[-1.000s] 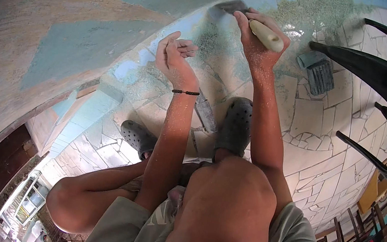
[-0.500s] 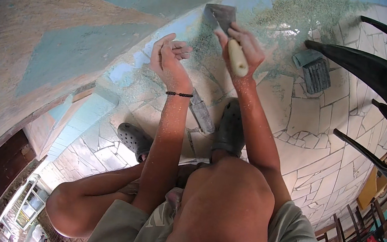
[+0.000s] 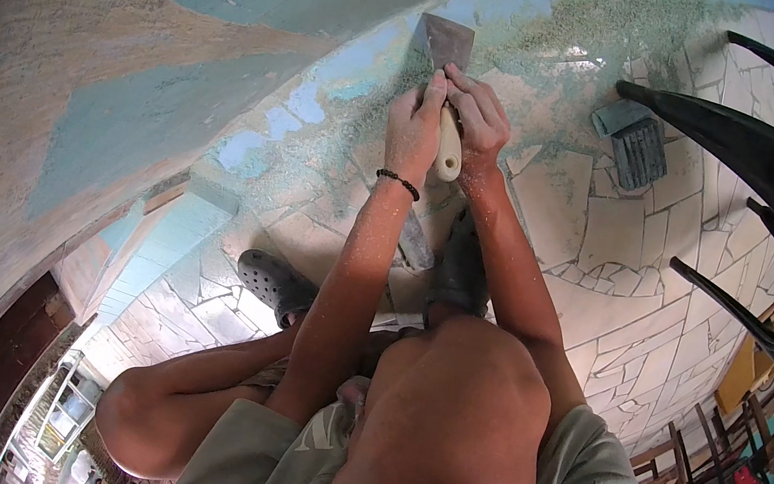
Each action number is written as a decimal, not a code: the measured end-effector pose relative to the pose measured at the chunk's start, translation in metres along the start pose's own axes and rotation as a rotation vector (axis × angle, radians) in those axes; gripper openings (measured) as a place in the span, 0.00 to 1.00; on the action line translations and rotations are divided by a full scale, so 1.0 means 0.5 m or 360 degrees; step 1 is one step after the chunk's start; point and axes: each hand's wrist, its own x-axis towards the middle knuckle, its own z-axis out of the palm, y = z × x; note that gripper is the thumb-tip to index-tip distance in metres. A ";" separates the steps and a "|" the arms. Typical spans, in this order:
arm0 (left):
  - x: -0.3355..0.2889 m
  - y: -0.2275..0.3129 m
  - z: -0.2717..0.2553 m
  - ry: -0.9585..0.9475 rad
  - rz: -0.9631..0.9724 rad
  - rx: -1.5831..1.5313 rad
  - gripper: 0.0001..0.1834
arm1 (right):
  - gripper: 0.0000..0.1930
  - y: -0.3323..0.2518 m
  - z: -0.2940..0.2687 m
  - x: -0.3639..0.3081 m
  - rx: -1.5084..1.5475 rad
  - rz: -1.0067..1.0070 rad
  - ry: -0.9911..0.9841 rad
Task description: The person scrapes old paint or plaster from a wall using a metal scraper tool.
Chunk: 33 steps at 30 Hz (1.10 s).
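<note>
A putty knife (image 3: 449, 145) with a pale cream handle and a wide dull metal blade points away from me, its blade close to the foot of the wall. My right hand (image 3: 483, 120) is closed around its handle, with fingers reaching up to the blade's neck. From the other side my left hand (image 3: 414, 130) presses its fingers against the same neck. Paint dust whitens both hands. Beneath the blade lie greenish scrapings (image 3: 401, 92) on the stone floor. Below my left wrist a grey, long tool (image 3: 415, 244) rests on the floor, partly hidden by my forearm.
The wall (image 3: 197, 100) at the left has peeling blue-green paint. A dark ribbed block (image 3: 639, 152) lies on the floor at the right, beside a teal piece (image 3: 619, 118). Black chair legs (image 3: 730, 124) reach in from the right. My shoes (image 3: 274, 283) stand close beneath my arms.
My left hand has moved right from beside the wall onto the putty knife. The right hand and knife have shifted slightly left, and the handle now stands more upright in the picture.
</note>
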 end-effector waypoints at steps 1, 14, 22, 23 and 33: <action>0.007 0.008 0.004 -0.0008 0.0124 -0.0026 0.15 | 0.10 0.000 0.000 0.006 -0.0004 0.0001 -0.0002; 0.012 0.023 0.017 0.0032 0.0166 -0.0232 0.14 | 0.07 -0.015 -0.009 0.015 -0.0013 0.0123 -0.0048; 0.065 0.050 0.024 -0.0107 0.0204 -0.0079 0.11 | 0.07 0.002 -0.005 0.057 -0.0069 0.0173 0.0095; 0.068 0.054 0.025 -0.0137 0.0181 -0.0071 0.11 | 0.07 -0.002 -0.006 0.060 -0.0071 0.0170 0.0097; 0.008 0.018 0.025 0.0007 0.0084 -0.0431 0.11 | 0.07 -0.023 -0.023 0.022 0.0002 0.0206 -0.0097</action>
